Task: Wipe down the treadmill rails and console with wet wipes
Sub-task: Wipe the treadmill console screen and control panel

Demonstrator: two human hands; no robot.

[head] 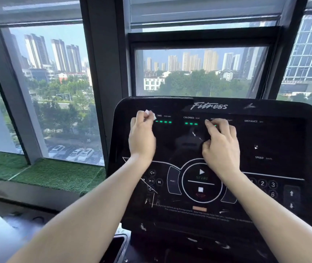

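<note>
Both hands [141,135] [220,147] raised, fingers [211,124] curled.

One head-worn wide-angle camera gives the only view, so no second view shares any part of the scene. It looks forward and slightly down from a person standing close behind the treadmill console [217,168], which fills the lower centre and right and faces the lens almost squarely, tilted back a little. Both forearms enter from the bottom edge and reach away from the camera, the left hand [141,137] and right hand [220,147] lying near the middle of the picture against the panel. Beyond the console the view faces straight out through the windows [56,92] to far towers and trees, with a green sill [37,171] at near left. Straight lines bow toward the edges.
</note>
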